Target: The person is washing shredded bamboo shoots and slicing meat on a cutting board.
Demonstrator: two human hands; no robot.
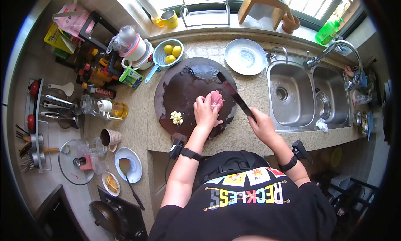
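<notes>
The left hand (pixel 204 112) grips raw meat (pixel 216 100) with curled fingers on the round dark board (pixel 177 87), near pale chopped pieces (pixel 176 117). The right hand (pixel 262 126) wraps its fingers around the handle of a knife (pixel 236 95) whose blade slants beside the meat.

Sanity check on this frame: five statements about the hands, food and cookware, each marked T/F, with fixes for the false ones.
1. The left hand holds the meat. True.
2. The right hand is empty. False: the right hand holds the knife.
3. Pale chopped pieces lie on the round board. True.
4. The yellow fruits are in the sink. False: the yellow fruits are in the blue colander.
5. The spatula rests partly on a plate. True.
</notes>
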